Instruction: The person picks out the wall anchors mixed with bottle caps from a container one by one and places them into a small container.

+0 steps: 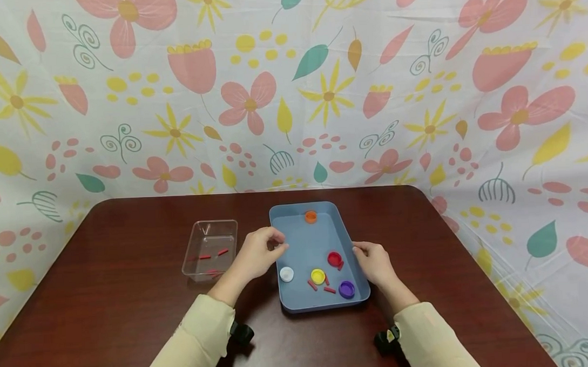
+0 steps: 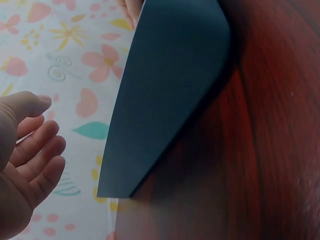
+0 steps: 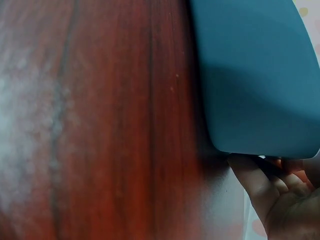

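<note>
The left hand [image 1: 259, 253] is hovering over the blue tray's [image 1: 311, 246] left rim, thumb spreading from loosely curling fingers. The right hand [image 1: 376, 264] is touching its right rim; pinching is unclear. Red sticks [image 1: 329, 290] are lying near-side; a clear box [image 1: 195, 246] is sitting left.

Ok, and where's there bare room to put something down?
The table left of the box and right of the right hand. In the tray, between the orange cap and red cap, beside the left hand. Crowded: the tray's near end, with the yellow cap, purple cap, white cap and red sticks.
</note>
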A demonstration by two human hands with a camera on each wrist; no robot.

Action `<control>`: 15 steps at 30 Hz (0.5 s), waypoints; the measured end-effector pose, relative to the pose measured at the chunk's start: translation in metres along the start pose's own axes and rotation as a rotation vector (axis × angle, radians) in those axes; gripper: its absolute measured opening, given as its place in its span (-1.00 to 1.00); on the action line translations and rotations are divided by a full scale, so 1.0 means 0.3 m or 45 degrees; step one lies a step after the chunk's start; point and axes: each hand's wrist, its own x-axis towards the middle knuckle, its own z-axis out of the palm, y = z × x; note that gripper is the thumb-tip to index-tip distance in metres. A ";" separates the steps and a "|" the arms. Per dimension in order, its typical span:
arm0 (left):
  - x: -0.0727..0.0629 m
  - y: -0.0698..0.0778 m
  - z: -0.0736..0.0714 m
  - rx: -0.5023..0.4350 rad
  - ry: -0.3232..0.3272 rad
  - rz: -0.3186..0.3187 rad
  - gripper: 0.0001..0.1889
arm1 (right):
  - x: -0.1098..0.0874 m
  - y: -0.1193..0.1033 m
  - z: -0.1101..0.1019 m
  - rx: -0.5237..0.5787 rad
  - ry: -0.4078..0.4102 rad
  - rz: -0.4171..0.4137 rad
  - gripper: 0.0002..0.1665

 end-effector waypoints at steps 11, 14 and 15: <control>0.010 0.035 0.052 0.013 -0.189 -0.004 -0.81 | 0.000 0.009 0.000 0.002 -0.005 -0.012 -0.63; 0.013 0.038 0.066 0.021 -0.237 0.010 -0.77 | 0.003 0.009 -0.002 0.004 -0.004 -0.021 -0.63; 0.014 0.038 0.072 0.028 -0.248 0.018 -0.77 | 0.003 0.008 -0.002 0.004 -0.002 -0.027 -0.63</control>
